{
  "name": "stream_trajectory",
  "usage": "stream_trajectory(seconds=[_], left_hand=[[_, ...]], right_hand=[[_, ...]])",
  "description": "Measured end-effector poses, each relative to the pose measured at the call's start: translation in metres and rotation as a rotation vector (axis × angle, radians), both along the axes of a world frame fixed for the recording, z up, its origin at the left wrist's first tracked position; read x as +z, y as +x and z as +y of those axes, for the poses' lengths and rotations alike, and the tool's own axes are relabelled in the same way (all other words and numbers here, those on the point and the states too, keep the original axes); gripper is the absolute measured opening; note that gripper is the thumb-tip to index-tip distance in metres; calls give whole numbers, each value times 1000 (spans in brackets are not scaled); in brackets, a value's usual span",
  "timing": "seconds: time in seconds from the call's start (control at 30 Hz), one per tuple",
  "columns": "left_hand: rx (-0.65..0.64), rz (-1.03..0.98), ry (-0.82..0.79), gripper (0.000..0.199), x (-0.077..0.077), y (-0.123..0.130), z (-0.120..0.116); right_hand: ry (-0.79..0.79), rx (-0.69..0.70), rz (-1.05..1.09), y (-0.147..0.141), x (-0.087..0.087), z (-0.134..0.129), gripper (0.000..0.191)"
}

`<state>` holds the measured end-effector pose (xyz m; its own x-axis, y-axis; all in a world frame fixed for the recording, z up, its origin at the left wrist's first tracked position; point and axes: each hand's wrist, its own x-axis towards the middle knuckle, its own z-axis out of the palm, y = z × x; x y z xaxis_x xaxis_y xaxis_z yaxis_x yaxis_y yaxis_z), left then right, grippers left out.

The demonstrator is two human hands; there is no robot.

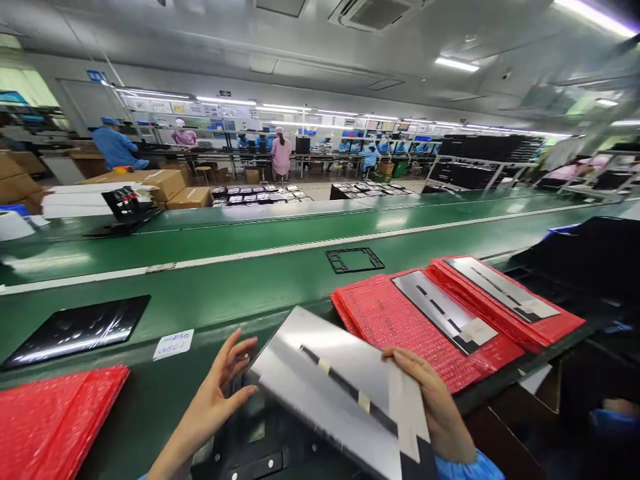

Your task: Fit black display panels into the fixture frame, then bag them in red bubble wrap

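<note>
A flat silver display panel (345,353), seen from its back with a dark strip and pale tape pieces across it, is tilted in front of me. My right hand (430,400) grips its right edge, thumb on top. My left hand (225,387) is beside the panel's left corner, fingers spread and holding nothing. Beneath the panel lies a black fixture (255,460) with white round dots, partly hidden. To the right, two similar panels, one nearer (430,307) and one farther (500,287), rest on red bubble-wrap bags (365,313).
A glossy black screen (85,327) lies on the green conveyor (240,293) at left, above more red bubble wrap (55,420). A handwritten label (173,344) is nearby. A black frame (355,259) sits farther back. Several people work across the room; a blue sleeve shows at far right.
</note>
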<state>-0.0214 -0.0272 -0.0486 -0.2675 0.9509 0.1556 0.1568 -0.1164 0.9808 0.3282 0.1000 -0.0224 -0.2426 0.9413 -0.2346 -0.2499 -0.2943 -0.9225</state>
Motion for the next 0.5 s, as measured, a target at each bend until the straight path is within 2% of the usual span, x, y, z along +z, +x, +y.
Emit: stream_trajectory(seconds=[0.07,0.1,0.17,0.2,0.27,0.33,0.4,0.43,0.5], left_hand=[[-38,16,129,97,15,-6,-6],[-89,50,158,90,21,-10,-9],[-205,133,117,57,31,-19,-16],[-221,156,68,39,33,-22,-19],[-123,118,-45,25,35,-24,-25],[67,-10,-162,32,33,-19,-28],[167,-143,-220,36,29,-9,-28],[175,-194,-234,36,27,-4,-27],[175,-268,-245,35,22,5,-25]], right_hand=[[-66,150,21,-31,-13,-9,23],[-119,225,39,-44,-20,-13,23],[-237,358,102,-64,-35,-18,25],[-289,429,132,-70,-42,-19,30],[-341,610,178,-77,-54,-19,53],[-293,790,200,-78,-61,-17,82],[-185,815,239,-77,-63,-15,91],[-141,761,271,-77,-62,-14,86],[-117,586,320,-78,-57,-14,65]])
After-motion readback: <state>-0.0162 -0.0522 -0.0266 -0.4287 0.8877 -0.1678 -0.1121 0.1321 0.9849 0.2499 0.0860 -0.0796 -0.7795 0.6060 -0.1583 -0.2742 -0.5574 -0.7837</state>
